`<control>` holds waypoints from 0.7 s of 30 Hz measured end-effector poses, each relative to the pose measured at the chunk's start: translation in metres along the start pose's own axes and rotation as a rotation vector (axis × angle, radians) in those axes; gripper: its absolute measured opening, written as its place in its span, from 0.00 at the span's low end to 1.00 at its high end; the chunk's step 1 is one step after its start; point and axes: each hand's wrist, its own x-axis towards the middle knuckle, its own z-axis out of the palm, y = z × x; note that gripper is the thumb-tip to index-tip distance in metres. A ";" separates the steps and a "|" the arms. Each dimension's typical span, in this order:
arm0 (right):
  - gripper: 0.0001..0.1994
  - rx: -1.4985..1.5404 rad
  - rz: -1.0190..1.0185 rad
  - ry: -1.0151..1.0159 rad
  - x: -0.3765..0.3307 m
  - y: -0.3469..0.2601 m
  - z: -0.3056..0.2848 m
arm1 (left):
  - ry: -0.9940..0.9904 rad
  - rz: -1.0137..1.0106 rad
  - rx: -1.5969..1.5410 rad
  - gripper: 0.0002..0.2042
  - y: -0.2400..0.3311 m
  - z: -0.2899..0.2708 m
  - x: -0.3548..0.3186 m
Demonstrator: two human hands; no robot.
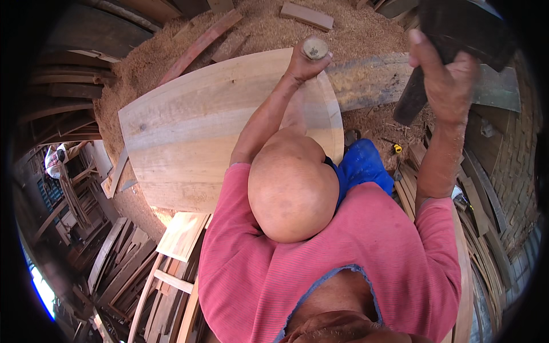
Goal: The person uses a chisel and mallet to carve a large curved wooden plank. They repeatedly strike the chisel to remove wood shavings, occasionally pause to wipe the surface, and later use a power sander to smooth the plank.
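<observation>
My left hand is closed around an upright chisel near the far right end of a large pale wooden panel. Only the round end of its handle shows; the blade is hidden below my fist. Raised at the upper right, my right hand grips a dark mallet with a blocky head. The mallet's handle points down and left from my fingers, apart from the chisel. My bent bare knee is over the near side of the panel.
Sawdust and shavings cover the ground, with a loose block beyond the panel. A weathered plank lies right of it. A yellow tape measure sits near stacked strips. More timber lines the left, where another person stands.
</observation>
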 end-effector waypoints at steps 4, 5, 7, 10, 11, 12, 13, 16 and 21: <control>0.04 0.186 -0.184 0.218 0.007 -0.018 -0.016 | -0.004 -0.016 -0.039 0.10 0.008 -0.001 -0.007; 0.03 0.216 -0.194 0.289 0.009 -0.023 -0.017 | -0.001 0.018 -0.028 0.10 0.008 0.001 -0.008; 0.03 0.246 -0.326 0.285 0.017 -0.025 -0.027 | -0.014 0.050 -0.014 0.10 0.009 0.001 -0.009; 0.06 -0.331 -0.621 0.309 0.005 0.016 -0.024 | -0.066 0.033 -0.013 0.09 0.012 0.005 -0.009; 0.07 -0.634 -0.724 0.317 -0.004 0.048 -0.014 | -0.083 0.023 -0.010 0.09 0.011 0.007 -0.008; 0.08 -0.893 -0.821 0.321 -0.011 0.082 0.004 | -0.075 0.001 0.029 0.08 0.008 -0.002 -0.015; 0.10 -0.770 -0.667 0.082 -0.018 0.084 0.024 | -0.063 0.006 -0.021 0.10 0.008 0.001 -0.017; 0.18 -0.691 -0.072 -0.562 -0.026 0.094 0.074 | -0.163 0.089 0.017 0.22 0.007 0.000 -0.020; 0.15 -0.577 -0.033 -0.435 -0.027 0.099 0.067 | 0.052 -0.002 -0.149 0.15 0.007 0.016 -0.017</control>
